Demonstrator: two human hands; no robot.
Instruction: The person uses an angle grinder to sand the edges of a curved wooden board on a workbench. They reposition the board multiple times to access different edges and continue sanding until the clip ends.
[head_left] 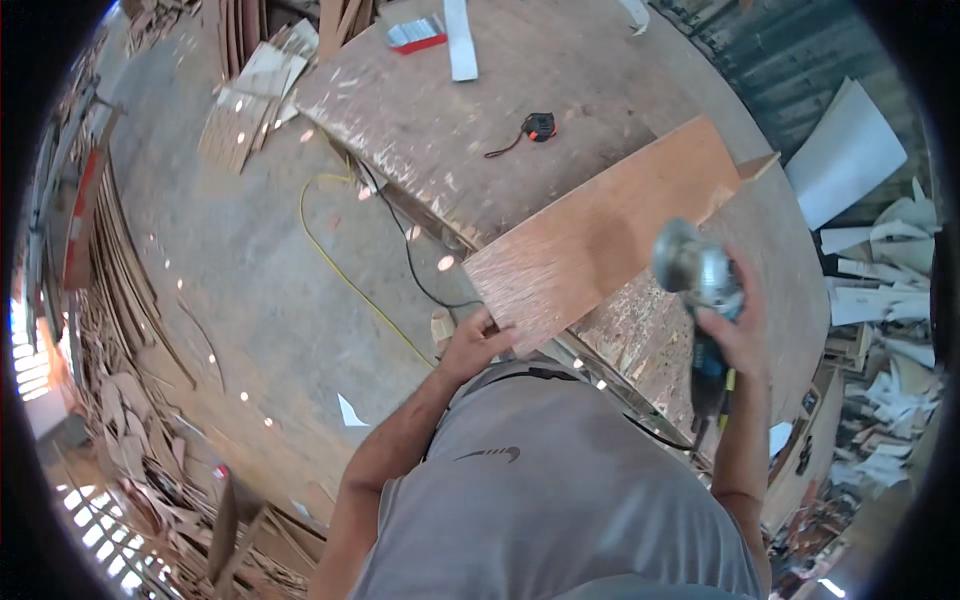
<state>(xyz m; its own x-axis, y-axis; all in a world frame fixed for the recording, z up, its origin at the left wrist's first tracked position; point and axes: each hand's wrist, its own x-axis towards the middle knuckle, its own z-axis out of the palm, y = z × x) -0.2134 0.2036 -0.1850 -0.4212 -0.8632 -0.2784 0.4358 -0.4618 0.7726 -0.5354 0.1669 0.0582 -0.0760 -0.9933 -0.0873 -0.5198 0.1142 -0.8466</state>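
A reddish-brown plywood board point(600, 235) lies slantwise on the worn workbench point(480, 90), its near left end jutting past the bench edge. My left hand point(478, 345) is closed on that near corner, thumb on top and the other fingers partly hidden. In my right hand point(737, 320) is an angle grinder point(708, 300), gripped round its dark body. Its round metal head points away from me and hangs over the board's right side; I cannot tell whether the disc touches the wood. The grinder's cord runs down from its rear end.
A tape measure point(540, 127), a red and white box point(416, 35) and a white strip point(460, 40) lie farther back on the bench. A yellow cord point(345, 270) and a black cable point(410, 255) trail at left. Wood offcuts point(120, 400) and white scraps point(895, 400) heap along both sides.
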